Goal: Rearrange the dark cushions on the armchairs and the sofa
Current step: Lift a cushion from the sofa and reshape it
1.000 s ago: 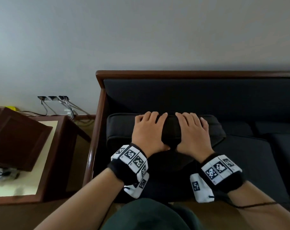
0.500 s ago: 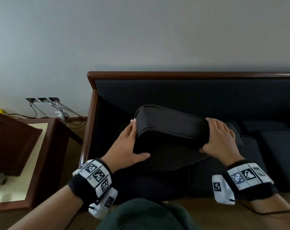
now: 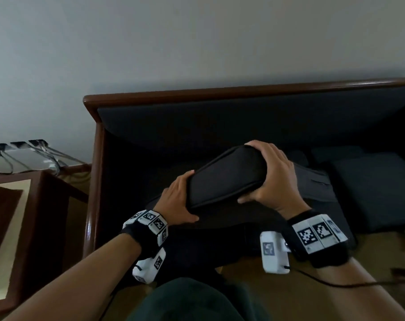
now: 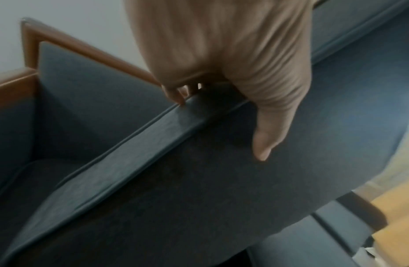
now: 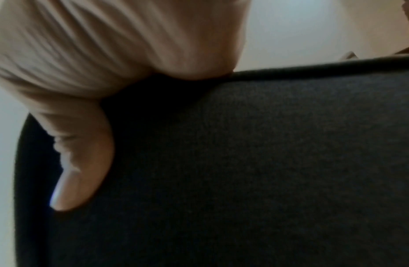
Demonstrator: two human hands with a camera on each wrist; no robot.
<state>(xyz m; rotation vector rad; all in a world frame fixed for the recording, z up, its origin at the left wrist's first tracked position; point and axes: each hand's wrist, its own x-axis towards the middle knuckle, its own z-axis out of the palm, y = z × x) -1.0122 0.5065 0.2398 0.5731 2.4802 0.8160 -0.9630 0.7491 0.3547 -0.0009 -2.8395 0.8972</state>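
Dark woven cushion (image 3: 224, 176), piped edges, tilted, left hand (image 3: 177, 200) and right hand (image 3: 272, 179) fingers clamped on its ends, wood-framed sofa (image 3: 220, 92).

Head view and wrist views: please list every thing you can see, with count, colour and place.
held cushion: one, dark, lifted over the seat, tilted
sofa: one, dark upholstery, brown wooden frame, against the wall
seat cushions: at least two, dark, on the sofa at right
side table: one, brown, left of the sofa
cables: several, dark, at the wall sockets
left hand: grips the cushion's lower end
right hand: grips its upper end
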